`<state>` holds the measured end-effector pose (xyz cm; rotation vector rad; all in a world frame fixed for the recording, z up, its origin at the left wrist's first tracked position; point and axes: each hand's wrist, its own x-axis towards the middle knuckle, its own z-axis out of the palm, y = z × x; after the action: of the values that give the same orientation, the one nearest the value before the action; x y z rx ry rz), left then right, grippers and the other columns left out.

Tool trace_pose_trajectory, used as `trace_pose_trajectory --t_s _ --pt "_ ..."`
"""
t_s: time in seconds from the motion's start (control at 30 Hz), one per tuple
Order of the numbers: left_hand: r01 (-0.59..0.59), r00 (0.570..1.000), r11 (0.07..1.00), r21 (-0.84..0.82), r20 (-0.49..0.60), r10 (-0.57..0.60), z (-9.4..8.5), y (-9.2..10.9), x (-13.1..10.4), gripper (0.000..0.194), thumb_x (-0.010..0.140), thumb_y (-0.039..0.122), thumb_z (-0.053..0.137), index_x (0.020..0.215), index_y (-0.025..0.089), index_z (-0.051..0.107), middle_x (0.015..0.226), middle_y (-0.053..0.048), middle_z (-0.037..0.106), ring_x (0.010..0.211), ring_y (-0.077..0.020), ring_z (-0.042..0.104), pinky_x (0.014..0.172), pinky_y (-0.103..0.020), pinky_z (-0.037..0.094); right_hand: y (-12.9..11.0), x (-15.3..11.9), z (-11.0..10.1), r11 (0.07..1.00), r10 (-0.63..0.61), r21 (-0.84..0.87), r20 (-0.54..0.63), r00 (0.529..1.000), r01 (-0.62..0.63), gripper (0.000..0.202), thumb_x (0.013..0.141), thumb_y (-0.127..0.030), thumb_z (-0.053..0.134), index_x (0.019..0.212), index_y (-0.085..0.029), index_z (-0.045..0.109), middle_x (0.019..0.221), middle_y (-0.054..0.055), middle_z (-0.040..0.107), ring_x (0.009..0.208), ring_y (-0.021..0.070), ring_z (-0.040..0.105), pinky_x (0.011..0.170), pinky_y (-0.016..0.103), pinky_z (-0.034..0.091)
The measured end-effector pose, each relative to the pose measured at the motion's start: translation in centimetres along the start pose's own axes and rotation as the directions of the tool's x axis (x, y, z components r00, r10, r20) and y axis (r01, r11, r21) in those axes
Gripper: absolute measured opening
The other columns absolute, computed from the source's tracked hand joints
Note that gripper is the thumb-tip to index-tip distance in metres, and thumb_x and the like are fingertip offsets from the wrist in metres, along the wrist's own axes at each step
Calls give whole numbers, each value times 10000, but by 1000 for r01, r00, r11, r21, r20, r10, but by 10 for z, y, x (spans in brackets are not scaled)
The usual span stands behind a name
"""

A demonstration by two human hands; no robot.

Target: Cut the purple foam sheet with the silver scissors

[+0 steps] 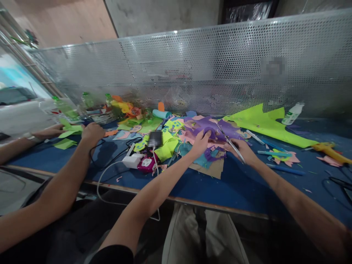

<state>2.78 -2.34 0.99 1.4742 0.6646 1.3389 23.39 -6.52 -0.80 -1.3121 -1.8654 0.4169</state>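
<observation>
Plainly, from the head camera, the person's two bare hands meet over a heap of coloured scraps, and the purple material (209, 124) lies right between them, near the middle of the blue table (242, 192). The left hand (202, 143) has thumb and fingers together on a bit of the purple; whether that bit is loose from the sheet beneath, I cannot tell. The right hand (241, 151) is clamped around a long silver tool (222, 131), scissors or tongs, slanting up and left, its tip over the purple. I can't make out whether its arms are parted or pressed together. To do this well, I'd say, hold the purple taut between thumb and fingertips, let the left hand feed and turn it, and have the tool make short, unhurried strokes with its point away from the left thumb. Lifting the work a little off the scraps would help, since a loose snippet or the brown cardboard (217, 172) underneath could easily get caught too. The white cable (106, 172) loops near the left forearm, so that elbow is best eased around it. Another person's hands (92, 135), over at the left by green sheets (66, 142), are well apart and need no room made.
</observation>
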Motion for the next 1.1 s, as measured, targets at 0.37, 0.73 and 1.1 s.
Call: trace_pose_trajectory --t_s 0.37,0.73,1.1 --pt "-76 997 989 128 13 75 -5 3 -3 352 1001 418 518 725 201 520 650 8 503 604 -118 468 594 -276 412 -9 -2 1 1000 2 -13 40 999 -2 430 845 -593 540 661 -204 531 563 -43 448 515 117 395 496 256 275" --pt "-88 992 987 135 102 74 -1 13 -11 345 971 415 576 725 173 586 662 -13 622 582 -110 529 586 -265 426 -20 -7 7 990 10 138 146 989 -30 348 843 -545 535 749 -211 543 625 -34 485 573 137 426 526 257 342" --pt "-56 984 986 154 175 28 -1 15 -13 331 941 428 624 747 160 610 661 -14 626 594 -113 530 577 -255 419 -31 -9 4 980 15 193 151 988 -44 404 849 -587 502 666 -227 485 518 -44 438 527 144 431 532 272 345"
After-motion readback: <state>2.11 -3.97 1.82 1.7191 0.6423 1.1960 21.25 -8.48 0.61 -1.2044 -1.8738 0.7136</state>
